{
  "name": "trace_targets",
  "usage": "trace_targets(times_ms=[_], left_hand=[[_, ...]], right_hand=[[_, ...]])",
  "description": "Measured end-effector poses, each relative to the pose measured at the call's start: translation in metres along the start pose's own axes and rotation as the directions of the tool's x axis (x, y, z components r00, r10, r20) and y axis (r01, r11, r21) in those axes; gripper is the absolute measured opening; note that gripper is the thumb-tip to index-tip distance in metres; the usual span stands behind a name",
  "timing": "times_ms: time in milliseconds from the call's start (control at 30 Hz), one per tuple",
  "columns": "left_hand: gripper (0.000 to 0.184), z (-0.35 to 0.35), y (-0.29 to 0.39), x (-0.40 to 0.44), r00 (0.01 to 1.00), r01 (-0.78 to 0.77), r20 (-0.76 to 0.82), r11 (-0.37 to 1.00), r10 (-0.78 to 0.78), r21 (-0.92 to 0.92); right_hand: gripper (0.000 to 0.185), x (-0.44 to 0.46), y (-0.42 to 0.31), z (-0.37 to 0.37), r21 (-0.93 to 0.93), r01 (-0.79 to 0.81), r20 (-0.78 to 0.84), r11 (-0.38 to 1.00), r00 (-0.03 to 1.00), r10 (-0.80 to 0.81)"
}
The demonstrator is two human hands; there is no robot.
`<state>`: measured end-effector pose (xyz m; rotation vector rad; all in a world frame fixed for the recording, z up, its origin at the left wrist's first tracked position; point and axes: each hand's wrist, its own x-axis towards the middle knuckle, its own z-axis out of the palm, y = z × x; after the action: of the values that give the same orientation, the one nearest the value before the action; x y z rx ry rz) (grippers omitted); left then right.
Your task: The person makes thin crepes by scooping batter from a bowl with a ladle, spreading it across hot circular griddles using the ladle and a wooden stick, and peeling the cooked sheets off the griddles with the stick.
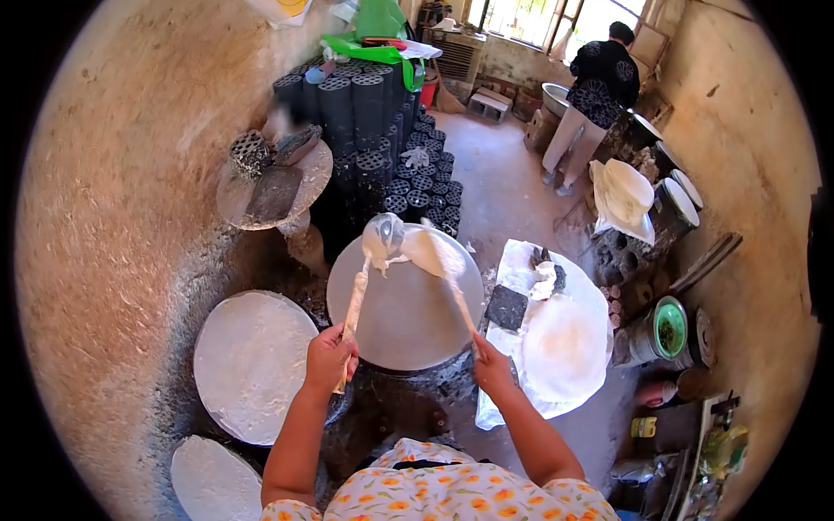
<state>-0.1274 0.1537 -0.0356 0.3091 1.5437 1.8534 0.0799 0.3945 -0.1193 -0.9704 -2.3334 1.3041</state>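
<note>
In front of me is a round grey griddle (404, 317) with a patch of white batter (439, 256) near its far edge. My left hand (328, 358) is wrapped round the batter-caked handle of a ladle (383, 234). The ladle's bowl is over the griddle's far left edge, with batter clinging below it. My right hand (494, 366) grips the wooden handle of a spreader (458, 300). The spreader's far end is at the batter, and its shape there is hard to make out.
Right of the griddle, thin round sheets (569, 347) lie on white plastic beside a dark square pad (506, 307). White-crusted round tops (252, 365) stand at left. Honeycomb coal briquettes (369, 108) are stacked behind. Another person (604, 82) stands near the window. Pots (673, 208) line the right wall.
</note>
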Motion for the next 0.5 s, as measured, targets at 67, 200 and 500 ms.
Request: trace_targets(times_ms=[67, 200, 500], left_hand=[[0.017, -0.012, 0.005, -0.003, 0.997, 0.064, 0.06, 0.975, -0.052, -0.211], [0.026, -0.015, 0.026, -0.023, 0.985, 0.09, 0.17, 0.737, 0.034, -0.67], [0.016, -0.024, 0.011, -0.03, 0.998, -0.063, -0.031, 0.978, 0.058, -0.201]], right_hand=[[0.06, -0.017, 0.01, -0.009, 0.001, -0.017, -0.107, 1.0, 0.994, 0.017], [0.06, -0.007, 0.007, 0.011, -0.12, -0.016, -0.032, 0.993, 0.999, 0.012], [0.059, -0.002, -0.076, 0.025, -0.388, 0.056, 0.376, 0.92, 0.921, 0.103]])
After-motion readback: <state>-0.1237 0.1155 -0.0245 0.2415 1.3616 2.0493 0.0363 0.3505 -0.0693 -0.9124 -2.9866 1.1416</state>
